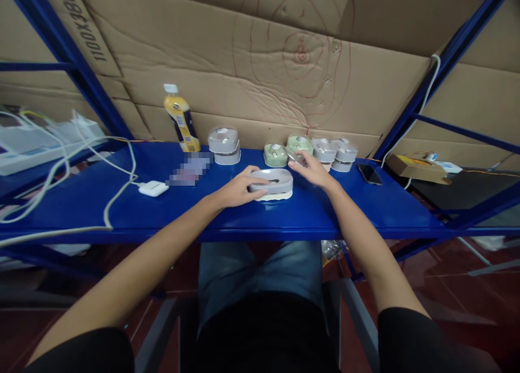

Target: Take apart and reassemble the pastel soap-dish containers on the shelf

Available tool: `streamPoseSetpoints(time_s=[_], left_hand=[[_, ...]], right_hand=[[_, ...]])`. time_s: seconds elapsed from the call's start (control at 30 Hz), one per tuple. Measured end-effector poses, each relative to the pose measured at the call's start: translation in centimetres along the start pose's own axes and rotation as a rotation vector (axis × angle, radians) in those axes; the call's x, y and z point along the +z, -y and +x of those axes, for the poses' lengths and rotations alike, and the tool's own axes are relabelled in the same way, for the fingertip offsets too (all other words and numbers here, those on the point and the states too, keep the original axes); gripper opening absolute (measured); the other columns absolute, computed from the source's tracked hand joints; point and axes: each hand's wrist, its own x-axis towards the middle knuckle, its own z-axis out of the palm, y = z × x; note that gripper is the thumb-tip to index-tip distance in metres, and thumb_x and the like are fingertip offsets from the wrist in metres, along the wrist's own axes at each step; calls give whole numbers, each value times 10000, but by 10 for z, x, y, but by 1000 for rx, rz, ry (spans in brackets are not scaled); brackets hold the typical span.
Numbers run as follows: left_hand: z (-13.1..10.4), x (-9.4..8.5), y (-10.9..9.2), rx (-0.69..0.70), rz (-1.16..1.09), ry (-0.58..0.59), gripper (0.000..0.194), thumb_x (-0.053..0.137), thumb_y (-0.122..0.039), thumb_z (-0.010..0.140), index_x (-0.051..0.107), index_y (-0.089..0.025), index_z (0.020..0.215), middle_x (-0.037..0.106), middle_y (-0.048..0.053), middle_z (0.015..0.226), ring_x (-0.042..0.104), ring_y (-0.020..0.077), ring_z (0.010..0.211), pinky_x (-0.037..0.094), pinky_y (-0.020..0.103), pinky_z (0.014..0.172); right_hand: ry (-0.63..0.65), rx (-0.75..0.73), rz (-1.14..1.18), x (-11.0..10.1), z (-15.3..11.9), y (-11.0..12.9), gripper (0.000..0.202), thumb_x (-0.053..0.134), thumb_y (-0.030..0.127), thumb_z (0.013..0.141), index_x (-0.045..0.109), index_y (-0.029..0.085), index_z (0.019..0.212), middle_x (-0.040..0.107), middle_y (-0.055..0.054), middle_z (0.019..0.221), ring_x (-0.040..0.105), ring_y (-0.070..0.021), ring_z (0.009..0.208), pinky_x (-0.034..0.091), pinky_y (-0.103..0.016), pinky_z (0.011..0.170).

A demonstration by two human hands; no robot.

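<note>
Grey oval case [271,181] seen at frame centre on blue worktop [122,210], resting on pale pad [276,196] | left hand [238,189] closed on case's left end | right hand [311,169] just right of case, a small grey part [295,158] pinched in its fingers | green cases [287,148] just behind.

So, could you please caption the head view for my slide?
Left hand steadies a grey case on the blue shelf; right hand holds a small tool.
</note>
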Motion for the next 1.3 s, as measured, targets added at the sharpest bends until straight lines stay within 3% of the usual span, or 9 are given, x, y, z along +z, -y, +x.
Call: streamPoseSetpoints(time_s=[0.2,0.37,0.57,0.73,0.87,0.97,1.1,1.3], left_hand=[[0,-14,30,-157,94,-175,653,623,-742,965,850,-217,1279,644,165,1374,616,420,1385,467,647,1267],[-1,-16,45,-272,172,-168,646,644,-730,928,854,-212,1252,694,152,1188,655,434,1314,530,636,1185],[-2,-16,31,-174,107,-186,601,645,-688,960,812,-222,1302,663,156,1355,626,413,1395,482,632,1248],[-2,-7,10,-15,32,-141,697,738,-643,934,661,-209,1475,659,172,1477,636,396,1421,475,595,1270],[1,5,4,-60,-32,-122,985,843,-633,830,473,-162,1612,633,234,1557,623,436,1465,495,605,1248],[3,10,4,-71,-88,-112,1144,918,-625,742,397,-173,1655,617,247,1585,620,454,1479,504,610,1241],[3,12,5,-82,-81,-91,1204,945,-615,715,368,-186,1681,585,239,1630,588,470,1517,480,608,1273],[2,14,0,-91,-51,-65,1264,943,-611,730,293,-184,1727,526,249,1684,526,485,1569,440,629,1299]], right_hand=[[27,9,-24,-4,1,-4,731,713,735,920,647,219,1434,768,-152,1333,733,-346,1167,599,-568,1063],[138,31,-77,-9,1,-7,663,775,699,906,704,235,1375,785,-138,1365,745,-363,1213,591,-590,1101],[135,23,-89,-5,2,-9,658,771,691,927,718,230,1393,787,-159,1389,756,-384,1232,595,-624,1120],[53,-147,-3,-6,-1,1,811,854,687,838,689,231,1488,707,-164,1545,692,-391,1380,546,-615,1198],[142,-287,-35,4,-4,14,874,920,693,766,712,278,1506,736,-137,1482,696,-380,1368,530,-610,1209],[222,-344,-35,18,-2,21,913,952,687,733,729,240,1497,741,-153,1447,708,-368,1338,528,-576,1213],[274,-345,-31,32,0,27,940,961,680,729,722,217,1512,740,-152,1381,725,-348,1271,553,-545,1174],[304,-347,-71,31,1,29,867,971,598,764,730,248,1520,705,-118,1261,709,-330,1187,560,-541,1130]])
